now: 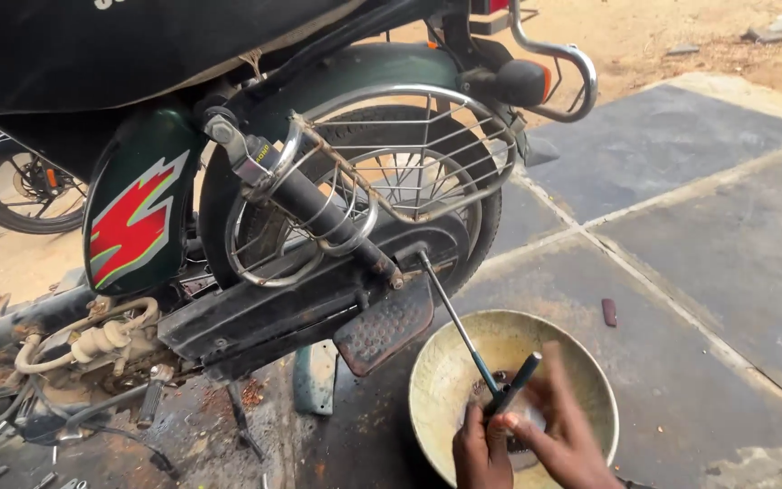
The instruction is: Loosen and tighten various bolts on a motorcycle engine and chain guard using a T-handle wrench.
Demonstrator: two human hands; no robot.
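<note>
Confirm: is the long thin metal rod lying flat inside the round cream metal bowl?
No: the long thin metal rod slants up from the round cream metal bowl toward the motorcycle's rear axle.

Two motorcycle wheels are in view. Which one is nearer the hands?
The rear wheel behind the chrome wire guard, just above the bowl where both hands work. The other wheel, at the far left edge, belongs to a motorcycle farther back.

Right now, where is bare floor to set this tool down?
Free: grey stone slabs right of the round cream metal bowl, apart from one small dark scrap. Crowded: oily floor left of it, under the motorcycle's black footrest, strewn with parts.
</note>
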